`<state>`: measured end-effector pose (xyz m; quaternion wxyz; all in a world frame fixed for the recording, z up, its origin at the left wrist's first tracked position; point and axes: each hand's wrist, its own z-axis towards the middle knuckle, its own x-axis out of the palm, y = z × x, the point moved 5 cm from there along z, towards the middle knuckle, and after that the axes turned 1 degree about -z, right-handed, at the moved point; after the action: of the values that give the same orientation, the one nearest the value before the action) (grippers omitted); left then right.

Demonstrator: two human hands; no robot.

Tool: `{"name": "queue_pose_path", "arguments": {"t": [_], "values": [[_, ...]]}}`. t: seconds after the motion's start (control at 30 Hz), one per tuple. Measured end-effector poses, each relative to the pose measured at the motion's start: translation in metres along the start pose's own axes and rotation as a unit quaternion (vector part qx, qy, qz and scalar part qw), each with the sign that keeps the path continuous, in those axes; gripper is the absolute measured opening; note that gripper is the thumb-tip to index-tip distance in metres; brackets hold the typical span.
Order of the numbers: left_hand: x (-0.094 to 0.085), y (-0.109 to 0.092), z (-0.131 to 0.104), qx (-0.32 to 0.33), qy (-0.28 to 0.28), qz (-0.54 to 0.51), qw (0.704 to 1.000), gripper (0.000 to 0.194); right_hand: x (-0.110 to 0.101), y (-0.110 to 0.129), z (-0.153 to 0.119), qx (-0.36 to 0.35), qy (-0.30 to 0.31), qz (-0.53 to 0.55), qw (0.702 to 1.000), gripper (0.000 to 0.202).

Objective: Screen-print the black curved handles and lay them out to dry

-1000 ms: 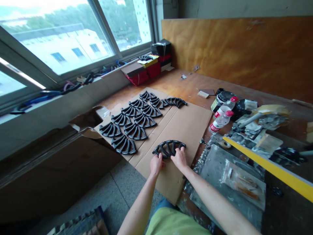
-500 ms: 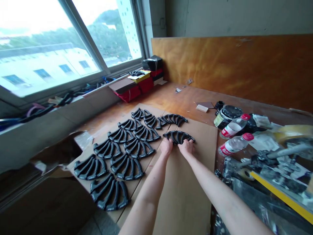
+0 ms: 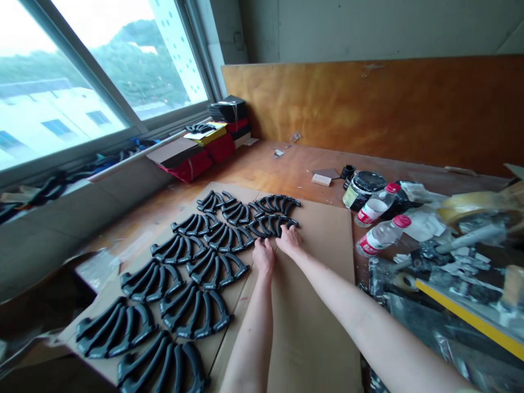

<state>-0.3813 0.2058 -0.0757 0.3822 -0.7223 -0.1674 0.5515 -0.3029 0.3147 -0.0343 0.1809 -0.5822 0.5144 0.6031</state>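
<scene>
Rows of fan-shaped pieces (image 3: pixel 190 330) lie on cardboard (image 3: pixel 327 229) from centre to lower left, seemingly done; one more piece (image 3: pixel 272 225) sits at centre, near edge gripped by left hand (image 3: pixel 264 256) and right hand (image 3: pixel 290 240), not yet released.

1. The left forearm (image 3: pixel 252 333), bare, rises steeply from the bottom centre.
2. The left hand (image 3: pixel 264 257) sits just below the frame's middle, fingers curled.
3. The right forearm (image 3: pixel 352 308), also bare, slants up-left from the lower right.
4. The right hand (image 3: pixel 289 240) is just beside, slightly higher, fingers bent.
</scene>
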Motion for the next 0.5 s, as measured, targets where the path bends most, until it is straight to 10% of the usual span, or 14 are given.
{"name": "queue_pose_path", "arguments": {"t": [0.3, 0.4, 0.5], "values": [[0.008, 0.002, -0.052, 0.175, 0.044, 0.01, 0.984, 0.034, -0.021, -0.059, -0.164, -0.203, -0.017, 0.151, 0.967, 0.041], [0.013, 0.011, -0.071, 0.262, 0.019, 0.051, 0.964, 0.039, -0.05, -0.114, -0.237, -0.227, -0.015, 0.167, 0.959, 0.027], [0.014, 0.025, -0.084, 0.266, 0.04, 0.084, 0.96, 0.038, -0.102, -0.208, -0.296, -0.083, -0.077, 0.131, 0.985, 0.017]]}}
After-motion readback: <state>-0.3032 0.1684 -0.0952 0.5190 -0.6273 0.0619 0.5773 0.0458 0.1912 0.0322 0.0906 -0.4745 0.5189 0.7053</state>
